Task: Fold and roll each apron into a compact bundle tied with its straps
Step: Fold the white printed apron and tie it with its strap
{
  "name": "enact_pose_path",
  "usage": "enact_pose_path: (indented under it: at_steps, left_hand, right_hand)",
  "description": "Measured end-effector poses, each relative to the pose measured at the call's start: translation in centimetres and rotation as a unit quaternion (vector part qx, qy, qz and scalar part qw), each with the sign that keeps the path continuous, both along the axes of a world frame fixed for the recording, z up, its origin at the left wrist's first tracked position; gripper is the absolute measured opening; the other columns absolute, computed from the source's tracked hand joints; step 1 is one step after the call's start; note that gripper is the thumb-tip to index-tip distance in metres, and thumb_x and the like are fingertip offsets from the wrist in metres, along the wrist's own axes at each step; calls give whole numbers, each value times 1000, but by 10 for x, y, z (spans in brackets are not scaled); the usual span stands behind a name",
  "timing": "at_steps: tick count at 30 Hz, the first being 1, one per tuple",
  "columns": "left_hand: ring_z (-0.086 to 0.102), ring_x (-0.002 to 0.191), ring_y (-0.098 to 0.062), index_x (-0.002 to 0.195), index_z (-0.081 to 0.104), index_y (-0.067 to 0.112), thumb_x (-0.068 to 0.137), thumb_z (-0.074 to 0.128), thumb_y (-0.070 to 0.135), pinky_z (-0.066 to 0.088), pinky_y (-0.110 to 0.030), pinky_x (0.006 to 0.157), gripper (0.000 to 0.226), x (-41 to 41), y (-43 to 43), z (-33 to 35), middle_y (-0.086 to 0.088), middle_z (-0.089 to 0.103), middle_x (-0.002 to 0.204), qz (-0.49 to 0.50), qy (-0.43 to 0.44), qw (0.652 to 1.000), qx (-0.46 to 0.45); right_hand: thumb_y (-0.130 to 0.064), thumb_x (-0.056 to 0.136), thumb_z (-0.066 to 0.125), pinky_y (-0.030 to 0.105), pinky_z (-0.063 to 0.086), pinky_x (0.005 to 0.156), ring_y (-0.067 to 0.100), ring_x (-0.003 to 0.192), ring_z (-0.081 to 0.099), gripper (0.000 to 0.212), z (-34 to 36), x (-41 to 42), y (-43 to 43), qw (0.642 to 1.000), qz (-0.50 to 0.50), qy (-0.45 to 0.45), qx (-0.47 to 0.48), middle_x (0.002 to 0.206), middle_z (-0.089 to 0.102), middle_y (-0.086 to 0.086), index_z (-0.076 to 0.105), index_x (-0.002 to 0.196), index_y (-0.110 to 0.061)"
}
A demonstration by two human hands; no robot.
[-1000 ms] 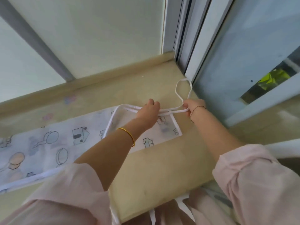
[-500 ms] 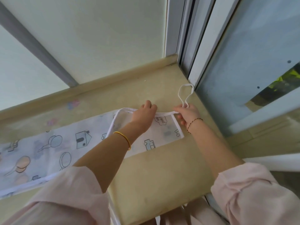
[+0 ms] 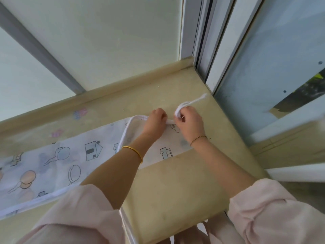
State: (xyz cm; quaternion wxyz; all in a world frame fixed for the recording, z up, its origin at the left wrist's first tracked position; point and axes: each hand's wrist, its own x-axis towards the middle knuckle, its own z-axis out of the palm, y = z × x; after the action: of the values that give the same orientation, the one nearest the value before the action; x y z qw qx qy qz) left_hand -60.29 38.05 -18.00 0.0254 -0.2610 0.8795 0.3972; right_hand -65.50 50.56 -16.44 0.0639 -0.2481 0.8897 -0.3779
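Two hands in head view, both over the ledge's far right part, close together but not touching.

Left hand: knuckles up, fingers curled together, gripping the apron at its white-trimmed edge. Fingertips hidden under the hand, so exact pinch unclear. Gold bangle on that wrist.

Right hand: just right of the left one, fingers curled and clamped on a bunched white strap. Strap wad sits at the fingertips, and a loose end sticks out toward the ledge's back right corner, motion-blurred. Thin bracelet on that wrist.

Apron: lies flat on the ledge, a long folded band running from the ledge's left end to under both hands. Pale fabric, printed with houses, balloons and small vehicles. Right end looks folded over, with white trim turning a corner there. Short taut bit of strap or trim spans between the two hands.

Ledge: beige, glossy, front half bare of apron. White strip hangs over the ledge's front edge, between the forearms.

Pink sleeves, left and right, pushed up above the ledge's front edge.

Frosted panel rises behind the ledge. Window glass stands at the ledge's right side.
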Motion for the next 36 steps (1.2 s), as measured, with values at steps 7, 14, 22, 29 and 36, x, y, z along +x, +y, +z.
enact_pose_path:
  at_steps: [7,14,22,29,36]
  left_hand:
    - [64,95,-27,118,54,5,99,22,54,49,-38,87,61,21,-37,28,-14,67,101,189,23,837,513]
    - [62,82,-24,115,52,10,83,66,5,57,-43,82,35,39,-43,28,-12,57,99,141,15,964,227]
    - [62,77,-25,86,55,20,77,69,20,59,-43,63,17,63,-39,26,-7,61,91,124,63,986,91]
    - [59,72,-20,101,54,18,81,54,3,58,-33,58,25,73,-43,31,-9,52,99,127,114,968,186]
    - [54,84,-18,86,64,11,88,62,23,48,-30,79,12,79,-54,22,0,48,101,-58,15,994,-90]
  right_hand:
    - [0,52,80,31,43,47,29,61,55,38,-29,39,-12,931,121,205,278,72,55,10,66,85,-11]
    - [-3,92,45,34,39,71,30,98,48,23,-17,26,-4,943,68,120,303,114,45,14,50,114,-6]
    - [-8,89,54,32,33,62,28,88,45,14,-16,12,3,972,-5,57,226,108,44,14,50,102,-5]
    - [-25,92,51,33,42,65,28,91,46,22,-22,15,4,978,-14,66,197,103,45,13,56,91,-4]
    - [-22,93,54,37,45,75,31,95,47,22,-27,13,1,974,-20,72,216,109,46,15,57,97,-1]
